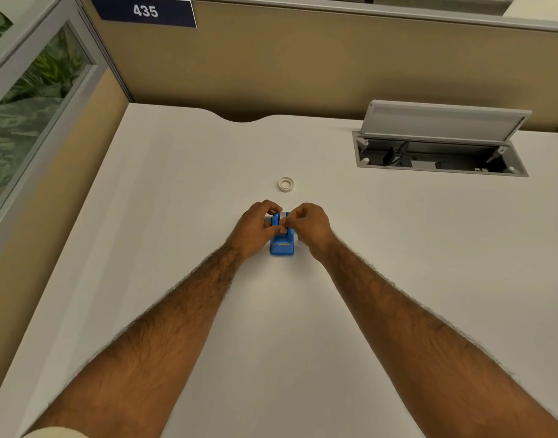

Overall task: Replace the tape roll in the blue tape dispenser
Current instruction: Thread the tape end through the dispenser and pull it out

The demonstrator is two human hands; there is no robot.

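A small blue tape dispenser (282,246) stands on the white desk (176,216), its cutter end toward me. My left hand (255,229) grips its left side. My right hand (309,227) pinches a white tape roll (283,215) seated in the top of the dispenser; fingers hide most of the roll. A second white tape roll (285,184) lies flat on the desk a short way beyond the hands, touching nothing.
An open cable hatch (439,159) with its grey lid raised is set in the desk at the back right. Tan partition walls (303,64) close the back and left. A glass panel (34,99) with plants behind it stands at the left.
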